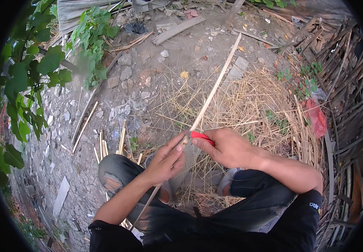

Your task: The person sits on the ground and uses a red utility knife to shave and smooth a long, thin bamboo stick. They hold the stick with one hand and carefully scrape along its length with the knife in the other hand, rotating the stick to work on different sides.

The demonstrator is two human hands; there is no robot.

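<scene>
A long pale bamboo strip (216,86) slants across my lap, its far end over the ground and its near end beside my left thigh. My left hand (166,157) is closed around its middle, close to a node. In my right hand (229,147) is a small red-handled knife (202,137), gripped in the fist with the thumb along it. Its short blade meets the strip just beyond my left fingers; most of the blade is hidden. Thin straw-like shavings (252,98) cover the ground in front of me and to the right.
Several split sticks (122,136) stand by my left knee. A flat board (179,30) lies at the back, stones (126,73) at left. Leafy vines (19,80) hang along the left edge. Piled branches (345,80) and a red plastic bag (315,117) line the right.
</scene>
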